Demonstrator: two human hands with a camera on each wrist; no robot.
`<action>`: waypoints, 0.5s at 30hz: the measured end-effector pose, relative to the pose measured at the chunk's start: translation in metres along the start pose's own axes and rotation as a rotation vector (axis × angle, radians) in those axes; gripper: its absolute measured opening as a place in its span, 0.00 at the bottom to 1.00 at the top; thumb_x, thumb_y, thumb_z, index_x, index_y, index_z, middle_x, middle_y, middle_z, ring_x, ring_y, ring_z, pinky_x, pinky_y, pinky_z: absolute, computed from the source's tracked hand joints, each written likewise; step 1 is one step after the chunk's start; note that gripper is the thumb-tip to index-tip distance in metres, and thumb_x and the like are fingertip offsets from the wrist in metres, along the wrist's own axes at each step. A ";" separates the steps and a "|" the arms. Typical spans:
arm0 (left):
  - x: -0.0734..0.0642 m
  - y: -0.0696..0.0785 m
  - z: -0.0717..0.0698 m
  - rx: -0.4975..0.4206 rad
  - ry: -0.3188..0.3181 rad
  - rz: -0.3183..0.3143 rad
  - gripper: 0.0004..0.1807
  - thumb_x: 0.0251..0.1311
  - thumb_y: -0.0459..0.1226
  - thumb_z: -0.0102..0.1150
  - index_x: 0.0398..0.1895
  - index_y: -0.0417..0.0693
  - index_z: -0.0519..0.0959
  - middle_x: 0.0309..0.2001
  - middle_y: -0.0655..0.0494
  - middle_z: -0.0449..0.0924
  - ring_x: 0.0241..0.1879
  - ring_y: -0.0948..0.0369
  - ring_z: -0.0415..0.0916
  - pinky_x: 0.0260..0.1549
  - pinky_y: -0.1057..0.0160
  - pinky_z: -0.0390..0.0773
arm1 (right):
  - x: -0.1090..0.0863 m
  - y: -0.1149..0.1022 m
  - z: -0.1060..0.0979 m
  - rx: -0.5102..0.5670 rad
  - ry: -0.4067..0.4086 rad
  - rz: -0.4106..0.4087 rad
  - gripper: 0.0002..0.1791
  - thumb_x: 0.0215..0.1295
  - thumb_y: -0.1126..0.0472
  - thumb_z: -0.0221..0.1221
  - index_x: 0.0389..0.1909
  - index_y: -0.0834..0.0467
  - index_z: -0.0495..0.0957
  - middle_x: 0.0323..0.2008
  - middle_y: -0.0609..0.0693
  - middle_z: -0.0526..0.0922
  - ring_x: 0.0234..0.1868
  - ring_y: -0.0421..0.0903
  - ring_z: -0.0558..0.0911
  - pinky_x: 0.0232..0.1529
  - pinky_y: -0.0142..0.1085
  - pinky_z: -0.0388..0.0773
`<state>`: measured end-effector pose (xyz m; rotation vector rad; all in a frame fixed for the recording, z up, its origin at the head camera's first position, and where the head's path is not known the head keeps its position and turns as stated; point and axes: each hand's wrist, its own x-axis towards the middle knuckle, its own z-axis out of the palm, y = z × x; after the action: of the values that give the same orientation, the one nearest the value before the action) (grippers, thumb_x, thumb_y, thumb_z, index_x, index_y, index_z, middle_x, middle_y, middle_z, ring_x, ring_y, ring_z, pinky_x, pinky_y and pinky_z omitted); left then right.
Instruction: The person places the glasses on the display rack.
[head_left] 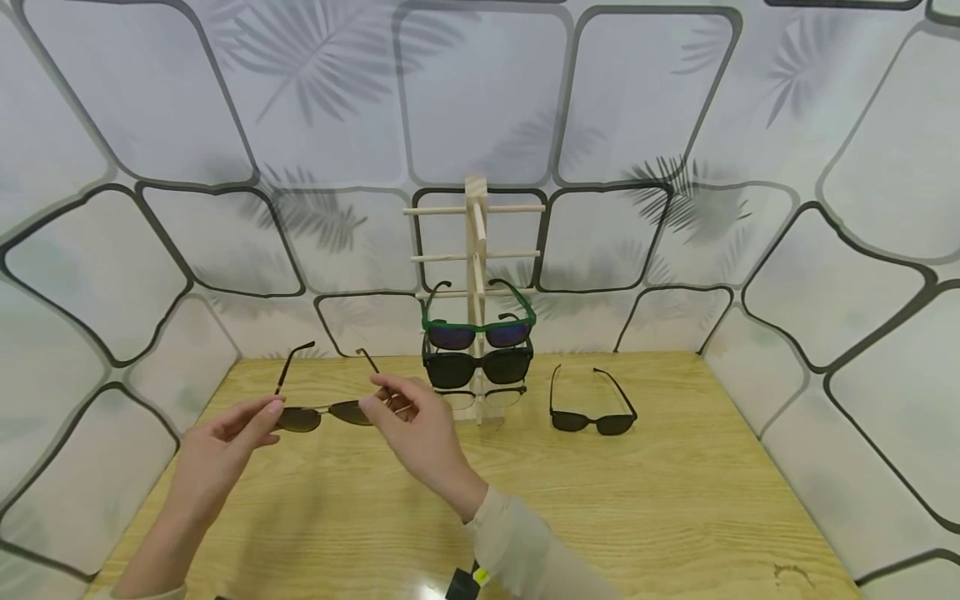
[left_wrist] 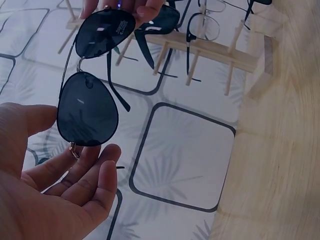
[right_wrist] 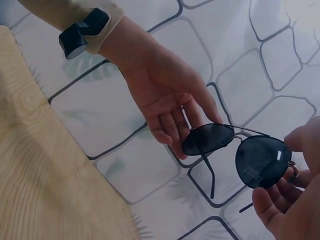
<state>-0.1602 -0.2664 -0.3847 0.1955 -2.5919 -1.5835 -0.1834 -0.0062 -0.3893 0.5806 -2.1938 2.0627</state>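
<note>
Both hands hold a pair of dark aviator sunglasses in the air, left of a wooden rack. My left hand pinches one end of the frame between thumb and fingers. At the other end my right hand pinches the frame near the hinge. The temples are unfolded and point away from me. In the left wrist view, the dark lenses and thin metal bridge show clearly. The right wrist view shows the left hand at the far lens and the right hand at the near one.
The wooden rack has bare upper pegs. On it hang green-framed sunglasses, black sunglasses and thin-framed glasses. Another black pair of sunglasses stands on the wooden table to the right. Patterned walls surround the table.
</note>
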 end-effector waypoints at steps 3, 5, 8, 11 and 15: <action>-0.001 0.005 0.000 -0.020 0.009 0.005 0.32 0.75 0.55 0.59 0.72 0.45 0.77 0.48 0.89 0.81 0.40 0.74 0.87 0.48 0.76 0.75 | 0.001 -0.004 -0.004 0.002 -0.004 -0.017 0.21 0.75 0.53 0.65 0.65 0.54 0.83 0.49 0.51 0.85 0.44 0.36 0.81 0.47 0.29 0.81; -0.002 0.009 0.001 -0.032 0.020 0.018 0.30 0.75 0.54 0.60 0.71 0.46 0.78 0.48 0.88 0.83 0.40 0.73 0.87 0.43 0.81 0.72 | 0.002 -0.007 -0.007 0.008 -0.006 -0.027 0.20 0.76 0.54 0.64 0.65 0.54 0.82 0.50 0.52 0.85 0.44 0.37 0.82 0.47 0.29 0.81; -0.002 0.013 0.002 -0.053 0.033 0.045 0.28 0.75 0.53 0.61 0.70 0.47 0.80 0.48 0.88 0.84 0.40 0.72 0.88 0.43 0.83 0.73 | 0.003 -0.011 -0.012 0.014 0.000 -0.035 0.20 0.76 0.55 0.64 0.65 0.55 0.83 0.50 0.53 0.85 0.44 0.37 0.82 0.46 0.28 0.80; -0.003 0.018 0.003 -0.052 0.042 0.054 0.27 0.74 0.53 0.61 0.69 0.49 0.80 0.47 0.89 0.84 0.39 0.73 0.88 0.43 0.82 0.72 | 0.005 -0.015 -0.015 0.018 0.010 -0.041 0.20 0.75 0.56 0.64 0.64 0.55 0.83 0.49 0.54 0.84 0.43 0.37 0.82 0.45 0.28 0.80; -0.003 0.026 0.005 -0.024 0.048 0.038 0.29 0.74 0.56 0.61 0.71 0.52 0.80 0.47 0.90 0.83 0.40 0.74 0.87 0.46 0.77 0.69 | 0.007 -0.019 -0.021 0.022 0.033 -0.052 0.20 0.74 0.57 0.66 0.63 0.57 0.83 0.49 0.56 0.85 0.42 0.37 0.81 0.43 0.27 0.79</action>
<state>-0.1591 -0.2493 -0.3638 0.1788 -2.5239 -1.5761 -0.1876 0.0119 -0.3669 0.5951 -2.1176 2.0578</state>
